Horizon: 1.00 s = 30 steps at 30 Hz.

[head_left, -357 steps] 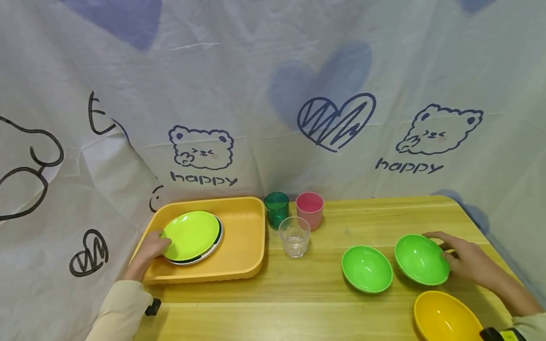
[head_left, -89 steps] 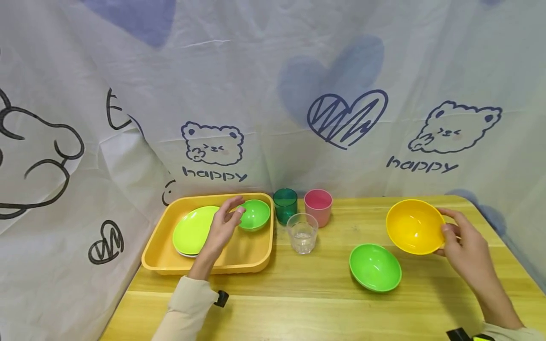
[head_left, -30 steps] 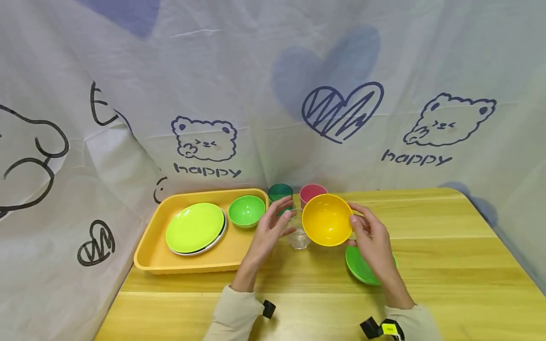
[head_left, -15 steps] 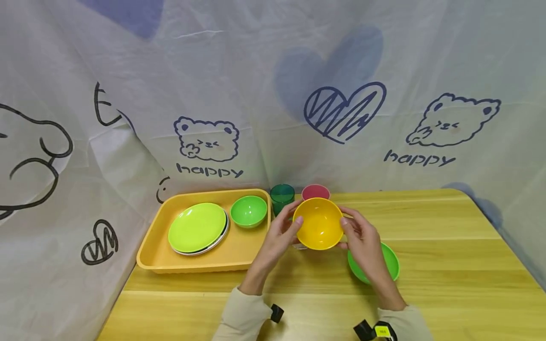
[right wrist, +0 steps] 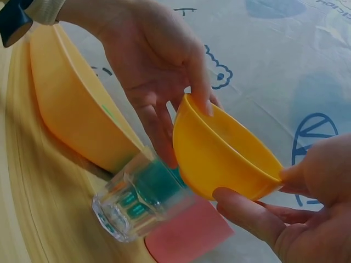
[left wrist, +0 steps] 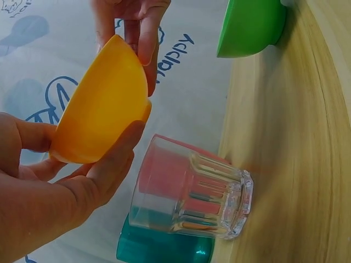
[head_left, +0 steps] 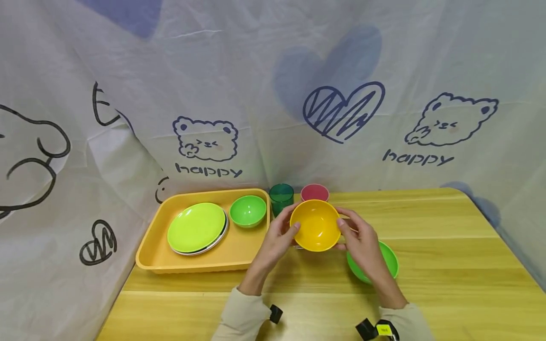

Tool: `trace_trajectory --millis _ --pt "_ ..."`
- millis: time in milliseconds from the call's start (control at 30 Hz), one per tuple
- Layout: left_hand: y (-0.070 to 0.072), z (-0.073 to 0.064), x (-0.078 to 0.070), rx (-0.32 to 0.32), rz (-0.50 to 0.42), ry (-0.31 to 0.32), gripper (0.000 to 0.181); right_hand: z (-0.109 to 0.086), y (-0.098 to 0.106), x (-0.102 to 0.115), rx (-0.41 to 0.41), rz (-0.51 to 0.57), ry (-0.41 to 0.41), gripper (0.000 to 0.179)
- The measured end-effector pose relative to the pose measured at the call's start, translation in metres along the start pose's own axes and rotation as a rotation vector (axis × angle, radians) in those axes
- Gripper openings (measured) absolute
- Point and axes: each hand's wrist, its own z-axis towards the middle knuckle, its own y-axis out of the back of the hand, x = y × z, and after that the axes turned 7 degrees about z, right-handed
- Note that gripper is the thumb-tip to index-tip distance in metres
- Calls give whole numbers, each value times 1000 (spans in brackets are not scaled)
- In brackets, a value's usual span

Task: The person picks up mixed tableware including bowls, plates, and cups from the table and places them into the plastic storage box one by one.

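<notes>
1. Yellow bowl [head_left: 315, 229]: held in the air above the tabletop [head_left: 452, 251], near a clear glass [left wrist: 189, 192].
2. The left hand [head_left: 275, 240] and right hand [head_left: 362, 240] grip its opposite sides, thumbs at the rim, fingers curled round the outside.
3. Orange tray [head_left: 247, 248] at left: stacked plates [head_left: 196, 227], small green bowl [head_left: 247, 211].
4. Teal cup [head_left: 281, 198] and pink cup [head_left: 314, 192] behind; second green bowl [head_left: 389, 260] partly hidden by the right hand.

One tray [head_left: 247, 246], one tabletop [head_left: 196, 312]. Three bowls: one green bowl [head_left: 248, 210] inside the tray, one yellow bowl [head_left: 315, 227] right of it, a second green bowl [head_left: 388, 260] farther right of it. Three cups, right of the tray: one teal cup [head_left: 281, 199], one pink cup [head_left: 315, 192], one clear cup [left wrist: 192, 192]. At least two plates [head_left: 197, 227] stacked inside the tray. Two hands right of the tray: left hand [head_left: 273, 244], right hand [head_left: 364, 241].
</notes>
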Motion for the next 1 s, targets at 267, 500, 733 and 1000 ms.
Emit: trace_trajectory --millis 267,500,733,1000 --pt "7 0 -4 -6 37 27 50 4 18 3 94 -68 23 37" --pt "33 0 -13 -74 109 51 48 5 48 7 128 -264 63 32" --pt "61 2 -18 -135 151 83 48 5 67 -4 181 -481 161 24" --pt "91 3 -19 -170 229 135 43 6 81 -15 302 -663 208 30"
